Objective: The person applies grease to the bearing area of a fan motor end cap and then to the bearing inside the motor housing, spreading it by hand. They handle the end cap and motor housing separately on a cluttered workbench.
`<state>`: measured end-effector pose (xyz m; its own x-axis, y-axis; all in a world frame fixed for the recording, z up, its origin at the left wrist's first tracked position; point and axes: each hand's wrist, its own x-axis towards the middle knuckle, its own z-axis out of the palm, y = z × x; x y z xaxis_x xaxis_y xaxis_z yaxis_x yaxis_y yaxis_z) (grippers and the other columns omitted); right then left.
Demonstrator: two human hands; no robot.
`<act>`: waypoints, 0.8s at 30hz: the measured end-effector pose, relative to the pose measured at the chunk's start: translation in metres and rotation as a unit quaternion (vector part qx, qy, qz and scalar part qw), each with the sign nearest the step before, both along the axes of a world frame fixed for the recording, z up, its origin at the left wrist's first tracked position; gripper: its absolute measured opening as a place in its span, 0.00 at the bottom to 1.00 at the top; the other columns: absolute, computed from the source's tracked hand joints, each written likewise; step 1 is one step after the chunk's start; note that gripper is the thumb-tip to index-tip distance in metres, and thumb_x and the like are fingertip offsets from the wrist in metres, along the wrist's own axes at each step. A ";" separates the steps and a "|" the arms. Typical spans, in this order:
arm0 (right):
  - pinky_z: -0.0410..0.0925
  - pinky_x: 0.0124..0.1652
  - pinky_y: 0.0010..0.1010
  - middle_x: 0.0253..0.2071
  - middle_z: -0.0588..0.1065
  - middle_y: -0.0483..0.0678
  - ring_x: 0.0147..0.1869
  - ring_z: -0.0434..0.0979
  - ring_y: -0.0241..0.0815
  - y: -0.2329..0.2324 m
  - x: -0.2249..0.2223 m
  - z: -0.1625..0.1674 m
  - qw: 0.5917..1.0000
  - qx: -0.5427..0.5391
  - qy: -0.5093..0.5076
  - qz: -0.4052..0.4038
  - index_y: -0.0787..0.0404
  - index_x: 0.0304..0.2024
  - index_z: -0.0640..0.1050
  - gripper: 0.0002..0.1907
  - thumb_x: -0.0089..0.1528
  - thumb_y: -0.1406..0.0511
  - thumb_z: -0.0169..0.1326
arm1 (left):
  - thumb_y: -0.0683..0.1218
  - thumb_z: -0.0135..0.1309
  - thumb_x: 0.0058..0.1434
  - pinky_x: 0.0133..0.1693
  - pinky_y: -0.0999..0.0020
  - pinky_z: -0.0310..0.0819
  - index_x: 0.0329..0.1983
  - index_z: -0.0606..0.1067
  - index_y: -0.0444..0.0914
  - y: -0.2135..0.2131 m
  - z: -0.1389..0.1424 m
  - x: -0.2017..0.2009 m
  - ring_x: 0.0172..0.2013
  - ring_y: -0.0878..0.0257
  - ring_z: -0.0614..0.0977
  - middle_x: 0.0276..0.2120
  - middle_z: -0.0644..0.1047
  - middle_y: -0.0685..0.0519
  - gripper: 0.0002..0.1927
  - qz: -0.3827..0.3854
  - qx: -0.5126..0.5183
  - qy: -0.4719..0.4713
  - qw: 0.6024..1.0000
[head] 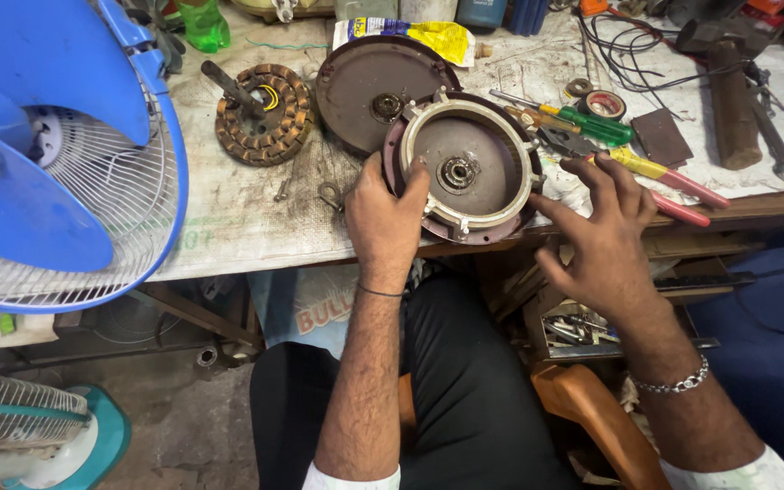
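Note:
A round maroon motor housing with a pale metal ring and a central bearing lies at the workbench's front edge. My left hand grips its left rim, thumb over the ring. My right hand hovers by the housing's right rim, fingers spread, fingertips touching or nearly touching the edge. A second maroon cover lies behind it, partly overlapped. A copper-wound stator with a shaft rests further left.
A blue table fan stands at the left on the bench. Green and yellow screwdrivers, red-handled pliers, a tape roll, a spanner and black wires lie right. Another fan sits on the floor.

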<state>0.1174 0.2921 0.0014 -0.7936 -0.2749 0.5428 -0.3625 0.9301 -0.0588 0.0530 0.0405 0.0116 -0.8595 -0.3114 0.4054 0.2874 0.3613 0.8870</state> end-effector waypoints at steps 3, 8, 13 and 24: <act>0.45 0.71 0.61 0.73 0.60 0.57 0.82 0.46 0.60 0.001 0.002 0.001 0.999 0.030 0.015 -0.015 0.44 0.58 0.80 0.35 0.46 0.61 0.68 | 0.52 0.61 0.57 0.45 0.57 0.80 0.49 0.79 0.33 0.001 -0.001 0.000 0.42 0.50 0.88 0.39 0.84 0.41 0.22 -0.002 -0.005 0.005 1.000; 0.44 0.71 0.64 0.73 0.60 0.58 0.82 0.46 0.61 0.001 0.000 0.005 1.000 0.020 0.012 -0.014 0.47 0.61 0.79 0.38 0.46 0.60 0.69 | 0.53 0.60 0.58 0.45 0.58 0.81 0.49 0.79 0.34 0.000 -0.001 0.000 0.42 0.51 0.88 0.39 0.84 0.42 0.22 -0.010 0.005 -0.004 1.000; 0.45 0.71 0.62 0.73 0.61 0.58 0.82 0.47 0.61 -0.002 -0.002 0.004 0.997 0.067 0.015 -0.027 0.46 0.60 0.80 0.37 0.46 0.60 0.69 | 0.53 0.60 0.57 0.45 0.57 0.80 0.49 0.79 0.33 0.000 -0.001 -0.001 0.42 0.51 0.88 0.39 0.84 0.41 0.22 -0.002 -0.005 -0.005 1.000; 0.49 0.75 0.55 0.67 0.66 0.57 0.79 0.56 0.61 0.012 -0.003 0.010 0.989 -0.130 0.013 0.064 0.53 0.52 0.80 0.26 0.49 0.63 0.58 | 0.53 0.61 0.58 0.44 0.56 0.80 0.47 0.79 0.34 0.001 -0.002 -0.001 0.40 0.50 0.88 0.37 0.84 0.42 0.21 0.004 -0.009 -0.001 1.000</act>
<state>0.1143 0.3044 0.0114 -0.7454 -0.2213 0.6288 -0.4815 0.8312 -0.2781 0.0521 0.0418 0.0098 -0.8577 -0.3117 0.4089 0.2824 0.3790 0.8813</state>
